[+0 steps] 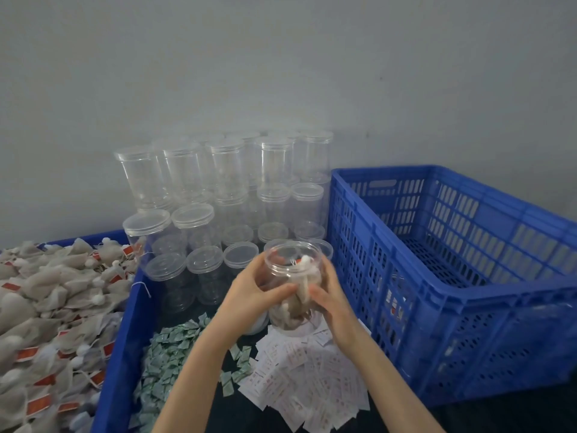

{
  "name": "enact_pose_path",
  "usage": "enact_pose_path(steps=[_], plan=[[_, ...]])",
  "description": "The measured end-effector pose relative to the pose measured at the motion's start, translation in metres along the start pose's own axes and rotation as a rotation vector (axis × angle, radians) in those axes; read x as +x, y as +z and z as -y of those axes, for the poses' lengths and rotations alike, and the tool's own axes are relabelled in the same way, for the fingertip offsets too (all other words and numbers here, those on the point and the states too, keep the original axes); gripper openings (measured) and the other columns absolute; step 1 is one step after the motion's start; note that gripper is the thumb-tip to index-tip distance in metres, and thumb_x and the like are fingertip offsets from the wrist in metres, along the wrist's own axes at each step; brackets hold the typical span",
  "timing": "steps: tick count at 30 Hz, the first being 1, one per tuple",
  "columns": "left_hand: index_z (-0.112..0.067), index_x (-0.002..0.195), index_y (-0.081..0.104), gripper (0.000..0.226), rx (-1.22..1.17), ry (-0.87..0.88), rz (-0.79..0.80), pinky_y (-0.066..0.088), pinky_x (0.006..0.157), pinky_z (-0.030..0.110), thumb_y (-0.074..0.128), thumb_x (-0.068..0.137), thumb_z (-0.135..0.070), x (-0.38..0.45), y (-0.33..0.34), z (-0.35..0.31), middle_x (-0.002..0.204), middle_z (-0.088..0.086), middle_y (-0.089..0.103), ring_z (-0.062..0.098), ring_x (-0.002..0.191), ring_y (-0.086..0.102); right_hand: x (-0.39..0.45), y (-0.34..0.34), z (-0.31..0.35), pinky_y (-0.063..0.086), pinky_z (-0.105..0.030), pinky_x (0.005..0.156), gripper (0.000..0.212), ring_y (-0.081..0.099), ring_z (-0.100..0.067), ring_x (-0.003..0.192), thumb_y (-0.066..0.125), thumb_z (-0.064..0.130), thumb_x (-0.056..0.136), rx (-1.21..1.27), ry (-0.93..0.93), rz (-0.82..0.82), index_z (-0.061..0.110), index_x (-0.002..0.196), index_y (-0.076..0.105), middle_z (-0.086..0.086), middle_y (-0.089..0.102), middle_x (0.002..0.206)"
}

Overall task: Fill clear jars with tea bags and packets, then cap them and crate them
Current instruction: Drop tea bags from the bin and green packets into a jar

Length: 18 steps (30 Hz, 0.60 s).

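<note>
We hold an uncapped jar (292,276) with tea bags inside.
Left hand (253,293) and right hand (332,296) fingers curl round its sides.

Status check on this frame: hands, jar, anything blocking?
Left hand and right hand both grip the open jar. Tea bags inside, no cap. Blue crate alongside; path clear.

Glossy clear plastic jar (292,276); perforated blue plastic crate (452,276).
</note>
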State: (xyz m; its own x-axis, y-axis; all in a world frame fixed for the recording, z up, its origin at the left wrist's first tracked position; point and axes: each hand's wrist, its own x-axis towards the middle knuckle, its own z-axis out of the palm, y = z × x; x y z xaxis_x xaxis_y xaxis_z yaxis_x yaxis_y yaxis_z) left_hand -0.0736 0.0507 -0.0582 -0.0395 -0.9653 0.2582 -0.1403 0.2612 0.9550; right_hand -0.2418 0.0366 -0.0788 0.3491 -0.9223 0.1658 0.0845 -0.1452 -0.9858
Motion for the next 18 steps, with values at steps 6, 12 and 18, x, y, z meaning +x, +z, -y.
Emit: enact_pose_path(steps=[6, 12, 18], plan=[[-0.051, 0.113, 0.055, 0.058, 0.084, 0.194, -0.118, 0.050, 0.079, 0.013, 0.082, 0.064, -0.035, 0.007, 0.011, -0.043, 0.110, -0.026, 0.066, -0.003, 0.101, 0.064, 0.020, 0.004, 0.064, 0.044, -0.038, 0.111, 0.109, 0.050, -0.010, 0.129, 0.087, 0.050, 0.064, -0.349, -0.156, -0.157, 0.025, 0.153, 0.030, 0.006, 0.051, 0.141], [-0.055, 0.101, 0.058, 0.045, 0.031, 0.284, -0.082, 0.051, 0.077, 0.013, 0.074, 0.064, -0.035, 0.037, 0.029, -0.085, 0.104, -0.027, 0.068, -0.003, 0.097, 0.066, 0.040, -0.007, 0.122, 0.042, -0.031, 0.106, 0.106, 0.049, -0.012, 0.128, 0.089, 0.055, 0.058, -0.588, -0.290, -0.375, 0.023, 0.147, 0.040, 0.004, 0.054, 0.138], [-0.060, 0.089, 0.059, 0.030, 0.016, 0.319, -0.058, 0.054, 0.073, 0.021, 0.075, 0.073, -0.041, 0.073, 0.056, -0.116, 0.099, -0.018, 0.071, 0.003, 0.097, 0.067, 0.052, -0.050, 0.182, 0.040, -0.018, 0.080, 0.106, 0.053, -0.007, 0.103, 0.081, 0.072, 0.054, -0.802, -0.253, -0.386, 0.020, 0.141, 0.050, 0.011, 0.058, 0.118]])
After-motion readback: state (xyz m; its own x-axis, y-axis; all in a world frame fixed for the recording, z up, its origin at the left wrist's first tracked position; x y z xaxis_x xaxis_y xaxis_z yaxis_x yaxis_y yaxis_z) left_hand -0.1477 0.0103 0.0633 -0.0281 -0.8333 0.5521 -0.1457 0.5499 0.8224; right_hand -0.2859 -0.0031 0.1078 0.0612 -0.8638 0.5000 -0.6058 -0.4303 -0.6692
